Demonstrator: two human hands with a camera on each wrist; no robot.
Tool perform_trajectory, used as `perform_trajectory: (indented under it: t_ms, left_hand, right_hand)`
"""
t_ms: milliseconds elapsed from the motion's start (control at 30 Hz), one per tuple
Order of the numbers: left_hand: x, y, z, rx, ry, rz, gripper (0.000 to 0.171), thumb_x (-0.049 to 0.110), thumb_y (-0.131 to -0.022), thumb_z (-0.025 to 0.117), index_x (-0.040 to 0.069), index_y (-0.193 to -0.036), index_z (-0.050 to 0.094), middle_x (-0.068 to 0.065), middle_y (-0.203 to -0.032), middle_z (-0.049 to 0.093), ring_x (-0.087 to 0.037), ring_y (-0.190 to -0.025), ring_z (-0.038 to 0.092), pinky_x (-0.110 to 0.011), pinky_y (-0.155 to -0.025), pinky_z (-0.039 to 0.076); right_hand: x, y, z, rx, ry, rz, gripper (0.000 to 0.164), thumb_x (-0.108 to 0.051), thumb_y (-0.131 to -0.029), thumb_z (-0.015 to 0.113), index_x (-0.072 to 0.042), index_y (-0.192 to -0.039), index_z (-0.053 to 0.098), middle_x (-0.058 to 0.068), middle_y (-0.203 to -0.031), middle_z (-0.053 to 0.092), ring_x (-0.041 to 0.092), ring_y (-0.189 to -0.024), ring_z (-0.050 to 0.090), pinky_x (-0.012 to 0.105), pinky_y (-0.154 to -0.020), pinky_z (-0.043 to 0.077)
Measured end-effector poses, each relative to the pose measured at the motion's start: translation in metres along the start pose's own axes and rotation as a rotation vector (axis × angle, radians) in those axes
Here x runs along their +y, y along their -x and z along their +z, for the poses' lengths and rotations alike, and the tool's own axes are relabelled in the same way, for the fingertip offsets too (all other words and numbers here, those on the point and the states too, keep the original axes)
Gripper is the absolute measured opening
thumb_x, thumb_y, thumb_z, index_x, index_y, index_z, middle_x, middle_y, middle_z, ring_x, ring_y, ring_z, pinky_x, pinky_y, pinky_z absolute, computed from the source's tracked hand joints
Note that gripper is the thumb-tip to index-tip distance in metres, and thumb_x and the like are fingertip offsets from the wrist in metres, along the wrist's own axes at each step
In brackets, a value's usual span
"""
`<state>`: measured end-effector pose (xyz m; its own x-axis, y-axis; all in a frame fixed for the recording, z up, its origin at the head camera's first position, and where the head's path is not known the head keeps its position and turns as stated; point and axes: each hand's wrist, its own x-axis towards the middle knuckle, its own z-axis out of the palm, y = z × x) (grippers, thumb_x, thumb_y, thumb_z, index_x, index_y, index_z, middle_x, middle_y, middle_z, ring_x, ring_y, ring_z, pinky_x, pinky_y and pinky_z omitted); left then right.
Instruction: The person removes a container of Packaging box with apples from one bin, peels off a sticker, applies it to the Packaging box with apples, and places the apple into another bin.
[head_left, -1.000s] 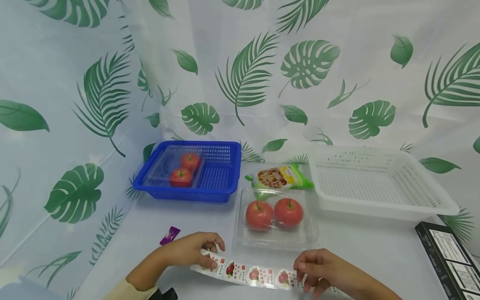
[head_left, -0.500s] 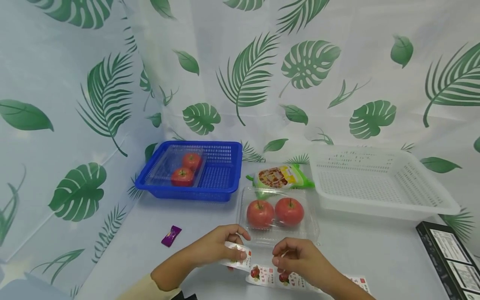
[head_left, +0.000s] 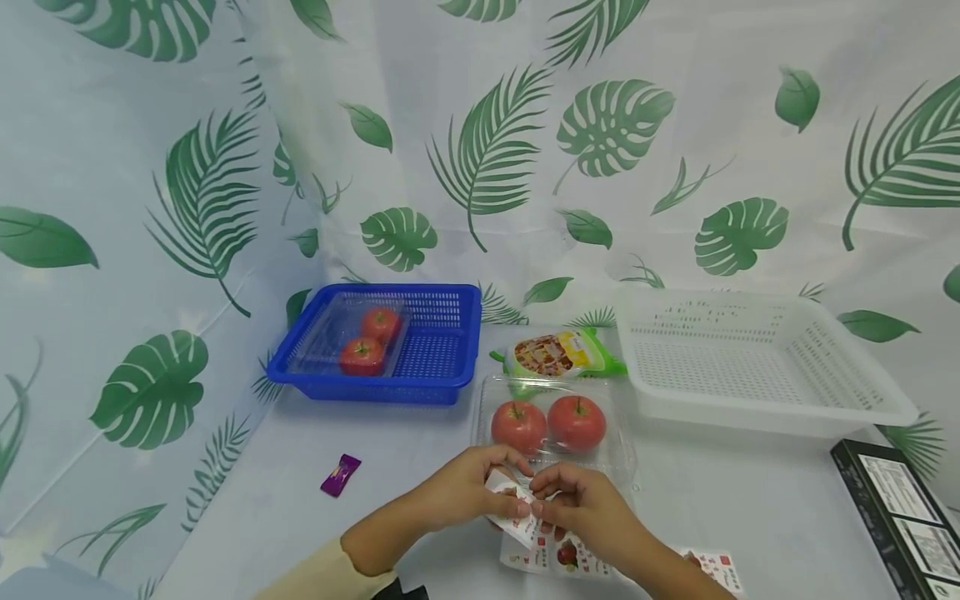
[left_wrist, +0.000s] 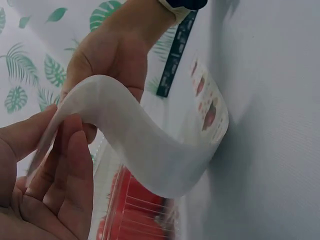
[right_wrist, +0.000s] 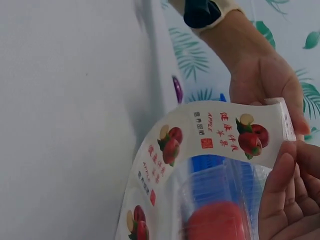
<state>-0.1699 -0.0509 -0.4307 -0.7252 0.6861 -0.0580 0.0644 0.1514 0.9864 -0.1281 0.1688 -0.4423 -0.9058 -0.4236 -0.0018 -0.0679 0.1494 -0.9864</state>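
Note:
A strip of apple stickers (head_left: 555, 557) runs over the white table and bends up between the two hands. My left hand (head_left: 483, 492) pinches its raised end between thumb and fingers. In the left wrist view, the strip's blank back (left_wrist: 150, 150) curves away from that hand. My right hand (head_left: 588, 508) is close against the left, its thumb and fingertip pinching the edge of the end sticker (right_wrist: 250, 135). Just beyond the hands sits a clear plastic box (head_left: 621, 467) with two red apples (head_left: 576, 423) inside. Its near edge is partly hidden by the hands.
A blue basket (head_left: 375, 389) at the back left holds another clear box with two apples. A green snack bag (head_left: 558, 354) lies behind the nearer box. The white basket (head_left: 765, 412) stands back right, a black box (head_left: 892, 517) far right. A purple wrapped candy (head_left: 341, 475) lies left.
My left hand has moved right, bringing the strip's end up and over to my right hand. The right hand has shifted slightly left and now pinches at that end.

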Motion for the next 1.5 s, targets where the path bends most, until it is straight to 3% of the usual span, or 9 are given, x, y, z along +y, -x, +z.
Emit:
perform_trajectory:
  t_ms: [233, 400, 533, 700, 800, 900, 1133, 1367, 1500]
  left_hand:
    - [-0.003, 0.012, -0.01, -0.075, 0.102, -0.03, 0.018, 0.014, -0.099, 0.059, 0.004, -0.114, 0.059, -0.012, -0.085, 0.071, -0.018, -0.068, 0.068, -0.033, -0.058, 0.058]
    - [0.0, 0.02, -0.016, -0.122, 0.17, -0.043, 0.021, 0.001, -0.096, 0.057, -0.004, -0.116, 0.058, -0.02, -0.092, 0.07, -0.018, -0.072, 0.07, -0.032, -0.063, 0.058]
    - [0.002, 0.022, -0.015, -0.104, 0.197, -0.064, 0.027, -0.004, -0.092, 0.061, -0.005, -0.118, 0.058, -0.025, -0.094, 0.069, -0.018, -0.073, 0.07, -0.033, -0.065, 0.058]
    - [0.003, 0.019, -0.005, -0.035, 0.247, -0.106, 0.028, -0.005, -0.088, 0.066, -0.004, -0.115, 0.06, -0.022, -0.091, 0.071, -0.02, -0.072, 0.07, -0.036, -0.067, 0.059]
    - [0.003, 0.016, 0.001, -0.02, 0.274, -0.107, 0.025, -0.007, -0.087, 0.066, -0.004, -0.11, 0.059, -0.021, -0.09, 0.071, -0.02, -0.073, 0.07, -0.037, -0.069, 0.059]
    - [0.003, 0.013, 0.006, -0.014, 0.28, -0.095, 0.018, -0.007, -0.087, 0.066, -0.003, -0.103, 0.058, -0.021, -0.09, 0.071, -0.02, -0.074, 0.071, -0.037, -0.069, 0.059]
    - [0.005, 0.012, 0.012, -0.018, 0.287, -0.074, 0.013, -0.007, -0.087, 0.066, -0.002, -0.095, 0.058, -0.024, -0.089, 0.07, -0.02, -0.073, 0.07, -0.036, -0.068, 0.059]
    - [0.003, 0.016, 0.006, -0.033, 0.274, -0.059, 0.014, -0.007, -0.087, 0.066, -0.003, -0.098, 0.059, -0.022, -0.089, 0.071, -0.019, -0.073, 0.07, -0.036, -0.069, 0.059]
    - [0.007, 0.021, 0.001, -0.008, 0.262, -0.078, 0.018, -0.008, -0.087, 0.066, -0.003, -0.102, 0.058, -0.02, -0.088, 0.071, -0.019, -0.073, 0.07, -0.036, -0.069, 0.059]
  right_hand:
    - [0.004, 0.004, -0.006, -0.028, 0.048, -0.009, 0.018, -0.012, -0.094, 0.065, 0.001, -0.107, 0.063, 0.008, -0.075, 0.062, 0.013, -0.062, 0.059, 0.031, -0.048, 0.052]
    - [0.006, 0.008, -0.01, -0.032, 0.029, 0.013, 0.019, -0.011, -0.095, 0.064, 0.001, -0.109, 0.063, 0.01, -0.075, 0.061, 0.013, -0.062, 0.06, 0.031, -0.051, 0.054]
    - [0.003, 0.009, -0.008, 0.004, 0.088, 0.008, 0.02, -0.013, -0.094, 0.065, -0.002, -0.111, 0.063, 0.011, -0.08, 0.062, 0.014, -0.063, 0.059, 0.03, -0.05, 0.052]
    - [-0.005, 0.012, 0.002, 0.131, 0.279, -0.139, 0.013, -0.018, -0.091, 0.071, -0.016, -0.103, 0.065, 0.0, -0.094, 0.064, 0.015, -0.065, 0.062, 0.028, -0.047, 0.052]
    - [-0.008, 0.012, 0.008, 0.149, 0.355, -0.299, 0.007, -0.018, -0.092, 0.07, -0.021, -0.097, 0.066, -0.006, -0.092, 0.064, 0.012, -0.068, 0.064, 0.027, -0.051, 0.054]
    - [-0.01, 0.012, 0.013, 0.154, 0.4, -0.391, 0.008, -0.02, -0.091, 0.071, -0.022, -0.097, 0.066, -0.009, -0.09, 0.065, 0.007, -0.073, 0.064, 0.026, -0.057, 0.055]
    - [-0.016, 0.013, 0.015, 0.162, 0.402, -0.313, 0.022, -0.03, -0.087, 0.075, -0.017, -0.1, 0.063, -0.009, -0.091, 0.065, 0.006, -0.073, 0.063, 0.026, -0.063, 0.056]
    - [-0.023, 0.013, 0.012, 0.147, 0.421, -0.328, 0.021, -0.012, -0.088, 0.073, -0.011, -0.106, 0.061, -0.008, -0.086, 0.065, 0.006, -0.071, 0.064, 0.026, -0.062, 0.056]
    - [-0.022, 0.014, 0.011, 0.153, 0.44, -0.351, 0.022, -0.007, -0.087, 0.072, -0.01, -0.106, 0.061, -0.011, -0.082, 0.064, 0.005, -0.07, 0.062, 0.025, -0.061, 0.055]
